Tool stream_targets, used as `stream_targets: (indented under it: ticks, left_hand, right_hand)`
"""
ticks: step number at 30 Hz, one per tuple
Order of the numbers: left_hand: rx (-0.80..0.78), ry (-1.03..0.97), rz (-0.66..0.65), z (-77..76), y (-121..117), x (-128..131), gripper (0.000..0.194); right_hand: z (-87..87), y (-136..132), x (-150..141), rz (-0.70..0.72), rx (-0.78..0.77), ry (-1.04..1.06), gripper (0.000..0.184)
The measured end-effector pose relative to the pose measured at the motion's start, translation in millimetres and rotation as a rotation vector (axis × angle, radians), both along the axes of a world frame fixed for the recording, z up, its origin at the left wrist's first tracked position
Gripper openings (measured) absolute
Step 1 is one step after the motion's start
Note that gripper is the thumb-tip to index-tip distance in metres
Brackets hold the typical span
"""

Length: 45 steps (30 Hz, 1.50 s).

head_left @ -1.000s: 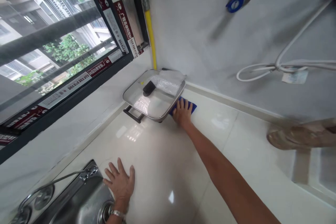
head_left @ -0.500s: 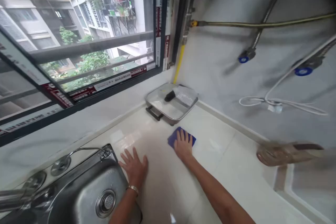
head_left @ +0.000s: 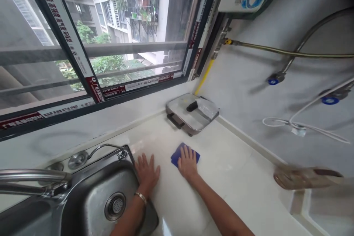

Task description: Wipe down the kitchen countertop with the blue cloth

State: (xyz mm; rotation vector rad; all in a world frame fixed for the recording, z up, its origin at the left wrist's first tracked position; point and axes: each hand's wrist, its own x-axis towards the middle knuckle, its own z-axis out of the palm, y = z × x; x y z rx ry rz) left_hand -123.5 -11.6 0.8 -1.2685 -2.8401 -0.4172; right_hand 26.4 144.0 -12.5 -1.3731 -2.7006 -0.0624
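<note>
A folded blue cloth [head_left: 174, 158] lies on the white countertop [head_left: 177, 206]. My right hand [head_left: 188, 164] presses down on this cloth and holds it under its fingers, which cover its middle. My left hand [head_left: 148, 171], with a bracelet at the wrist, rests spread and empty on the counter beside the right rim of the steel sink [head_left: 96, 195]. Beyond the cloth sits a rectangular electric pan [head_left: 181, 112] with a glass lid and a black knob; a clear plastic packet lies on the lid.
A faucet [head_left: 33, 180] reaches over the sink at left, near a round metal strainer [head_left: 78, 159] on the ledge. A brownish bottle-like object [head_left: 301, 177], blurred, lies at right. A white cord [head_left: 290, 121] and blue-handled valves [head_left: 273, 81] are on the right wall.
The blue cloth has slid left across the counter under my right hand, closer to my left hand. My left hand stays by the sink. The whole view has shifted and tilted.
</note>
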Motion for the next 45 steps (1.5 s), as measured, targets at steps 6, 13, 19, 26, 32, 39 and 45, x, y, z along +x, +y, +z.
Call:
stream_targets:
  ticks: [6, 13, 19, 26, 32, 39, 45]
  left_hand:
    - [0.050, 0.030, 0.080, -8.4, 4.3, 7.3, 0.057]
    - [0.029, 0.019, 0.073, -5.6, 6.4, 11.5, 0.061]
    - [0.015, 0.020, 0.064, -3.5, 4.7, 13.5, 0.061]
    - [0.028, -0.028, 0.058, -7.1, 3.8, 12.7, 0.066]
    - [0.026, -0.033, 0.057, -10.4, 1.6, 13.8, 0.069]
    - [0.094, -0.045, 0.049, -11.8, -0.9, 15.6, 0.075]
    - [0.126, -0.023, 0.059, -8.5, -2.0, 16.4, 0.078]
  right_hand:
    - [4.3, 55.4, -57.9, 0.044, -0.015, 0.003, 0.063]
    - [9.3, 121.5, -95.8, 0.032, -0.094, 0.018, 0.062]
    - [-0.8, 137.9, -126.4, -0.113, -0.105, 0.172, 0.061]
    - [-6.8, 129.4, -159.6, -0.144, -0.054, 0.271, 0.064]
    - [-4.4, 132.2, -199.2, -0.102, -0.083, 0.257, 0.065]
    - [0.9, 106.3, -256.1, -0.130, -0.062, 0.253, 0.065]
    - [4.1, 59.9, -278.3, -0.107, -0.069, 0.216, 0.067]
